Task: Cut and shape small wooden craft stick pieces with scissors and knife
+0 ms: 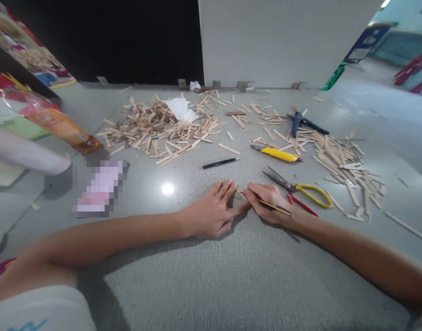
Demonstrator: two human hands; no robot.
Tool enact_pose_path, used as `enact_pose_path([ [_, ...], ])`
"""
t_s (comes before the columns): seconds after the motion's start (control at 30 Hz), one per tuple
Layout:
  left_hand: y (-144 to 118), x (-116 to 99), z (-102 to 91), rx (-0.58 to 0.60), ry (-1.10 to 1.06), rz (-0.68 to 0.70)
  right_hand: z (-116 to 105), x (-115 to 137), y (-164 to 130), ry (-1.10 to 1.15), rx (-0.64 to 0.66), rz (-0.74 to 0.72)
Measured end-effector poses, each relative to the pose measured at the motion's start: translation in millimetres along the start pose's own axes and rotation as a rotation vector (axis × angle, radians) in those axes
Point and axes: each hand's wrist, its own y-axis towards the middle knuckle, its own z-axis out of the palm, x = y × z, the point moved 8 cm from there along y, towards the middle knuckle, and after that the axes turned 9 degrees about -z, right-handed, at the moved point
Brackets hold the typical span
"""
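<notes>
My right hand [267,202] is closed around a yellow-and-black pencil [274,209], its writing end hidden by my fingers. Beside it, my left hand [216,211] lies flat with fingers stretched out, the fingertips pressing on a small wooden strip [241,193]. Both hands nearly meet over this strip. Just beyond them rests a black pen [220,163]. A yellow utility knife [278,154] lies farther back on the right. Scissors [293,186] with one yellow and one red handle sit open beside my right wrist.
Wooden strips lie in a large pile [152,126] and a right-hand pile [351,170]. White paper [180,109] rests on the left pile. A dark clamp-like tool [305,123] stands back right. Leftward are a blurred-out phone-like object [102,188], a tilted bottle [59,124] and another person's limb [28,151].
</notes>
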Motion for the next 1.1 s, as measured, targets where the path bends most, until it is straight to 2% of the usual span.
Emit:
enact_pose_path([
  [0.57, 5, 2, -0.3, 0.038, 0.049, -0.015, -3, -10, -2, 0.004, -0.04, 0.113],
  [0.83, 8, 5, -0.3, 0.048, -0.053, 0.0, -11, -19, -8, -0.02, -0.123, 0.184],
  [1.1, 8, 8, 4.0, 0.047, -0.086, -0.019, -11, -18, -4, -0.023, -0.104, 0.177],
])
